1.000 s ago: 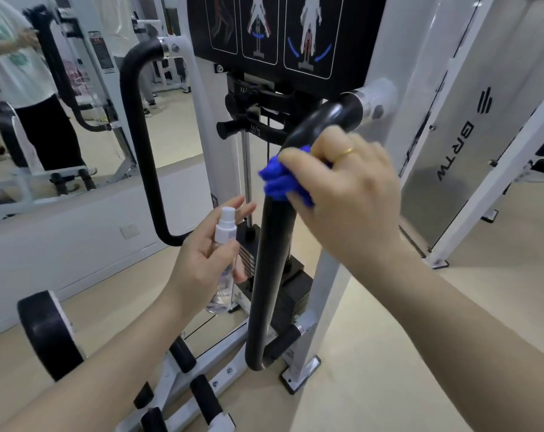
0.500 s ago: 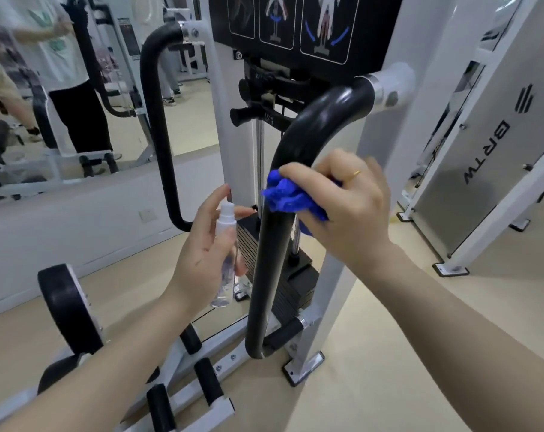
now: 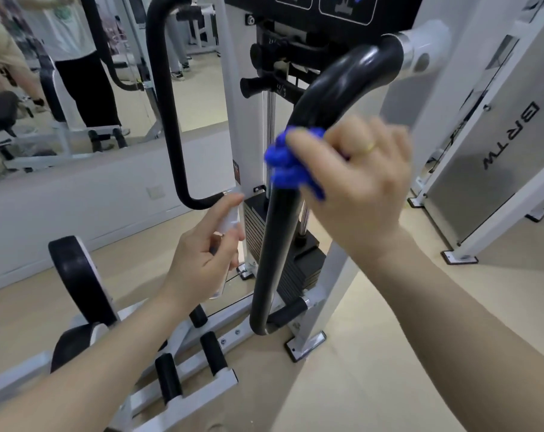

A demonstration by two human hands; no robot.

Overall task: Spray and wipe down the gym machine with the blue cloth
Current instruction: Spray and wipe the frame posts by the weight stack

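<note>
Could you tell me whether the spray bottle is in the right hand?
No, the left hand grips the spray bottle; the right hand holds the blue cloth.

The cloth (image 3: 291,165) lies on the handle bar (image 3: 277,244), under the right hand's fingers (image 3: 298,140). The spray bottle (image 3: 227,232) sits left of them, the weight stack (image 3: 255,232) behind.
</note>
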